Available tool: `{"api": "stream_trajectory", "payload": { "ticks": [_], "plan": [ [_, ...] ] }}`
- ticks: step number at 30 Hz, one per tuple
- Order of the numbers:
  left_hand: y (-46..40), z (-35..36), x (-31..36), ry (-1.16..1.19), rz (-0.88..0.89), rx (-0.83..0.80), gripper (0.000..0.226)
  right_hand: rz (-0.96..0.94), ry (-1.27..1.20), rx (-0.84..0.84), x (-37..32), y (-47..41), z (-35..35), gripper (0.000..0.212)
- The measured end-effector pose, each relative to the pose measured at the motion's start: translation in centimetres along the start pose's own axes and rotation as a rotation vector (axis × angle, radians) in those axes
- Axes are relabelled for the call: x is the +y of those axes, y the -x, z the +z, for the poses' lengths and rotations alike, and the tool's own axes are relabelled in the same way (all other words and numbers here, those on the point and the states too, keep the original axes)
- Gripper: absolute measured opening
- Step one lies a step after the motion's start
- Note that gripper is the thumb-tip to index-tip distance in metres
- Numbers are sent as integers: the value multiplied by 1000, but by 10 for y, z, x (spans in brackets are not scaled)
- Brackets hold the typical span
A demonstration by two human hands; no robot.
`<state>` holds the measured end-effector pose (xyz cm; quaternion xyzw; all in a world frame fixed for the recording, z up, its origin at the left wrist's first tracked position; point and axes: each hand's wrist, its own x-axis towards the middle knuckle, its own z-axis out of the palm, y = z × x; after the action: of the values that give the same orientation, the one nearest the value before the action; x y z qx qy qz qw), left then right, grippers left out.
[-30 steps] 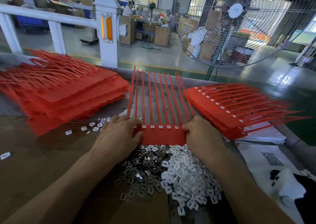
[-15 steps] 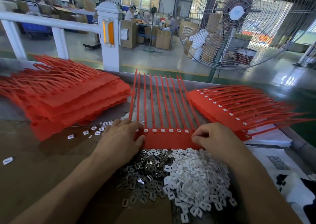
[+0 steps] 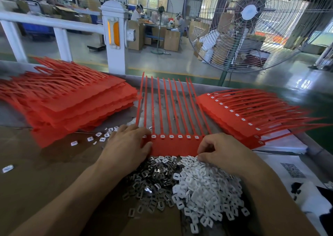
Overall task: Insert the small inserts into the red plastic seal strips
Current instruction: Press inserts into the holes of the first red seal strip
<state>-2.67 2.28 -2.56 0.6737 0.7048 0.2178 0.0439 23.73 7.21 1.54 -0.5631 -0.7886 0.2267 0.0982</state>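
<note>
A red sheet of seal strips (image 3: pixel 173 145) lies flat on the table, right in front of the person, between the two hands. Its long thin tails point away, toward the big fan (image 3: pixel 252 28). A row of small white inserts (image 3: pixel 171 136) sits in the holes along the sheet.

The left hand (image 3: pixel 126 145) lies flat on the left end of the sheet, fingers mostly straight, pressing down. The right hand (image 3: pixel 225 153) is at the right end, with its fingers curled in. I cannot tell if it pinches an insert.

Just below the sheet are two heaps: white plastic inserts (image 3: pixel 207 190) and shiny metal inserts (image 3: pixel 153 181), touching each other.

A thick stack of red sheets (image 3: pixel 72 106) lies to the left. Another stack (image 3: pixel 243 120) lies to the right, with white inserts showing.
</note>
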Motion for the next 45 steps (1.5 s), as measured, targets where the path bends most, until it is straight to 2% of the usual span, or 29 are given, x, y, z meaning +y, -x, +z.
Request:
{"api": "stream_trajectory", "payload": {
  "ticks": [12,15,19,23,30,45],
  "plan": [
    [0,0,0,0,-4,-5,40,-69,-141,29,5,-2,4,21],
    [0,0,0,-1,-4,-6,41,-59,-273,139,8,-4,2,23],
    [0,-1,1,1,-2,-8,39,3,-297,345,15,-15,7,21],
    [0,-1,2,-9,-4,-17,39,59,-319,437,22,-27,14,21],
    [0,-1,2,-16,-5,-23,40,77,-282,420,25,-37,17,14],
    [0,-1,2,-8,-6,-23,41,54,-130,368,24,-42,16,22]
  ]
}}
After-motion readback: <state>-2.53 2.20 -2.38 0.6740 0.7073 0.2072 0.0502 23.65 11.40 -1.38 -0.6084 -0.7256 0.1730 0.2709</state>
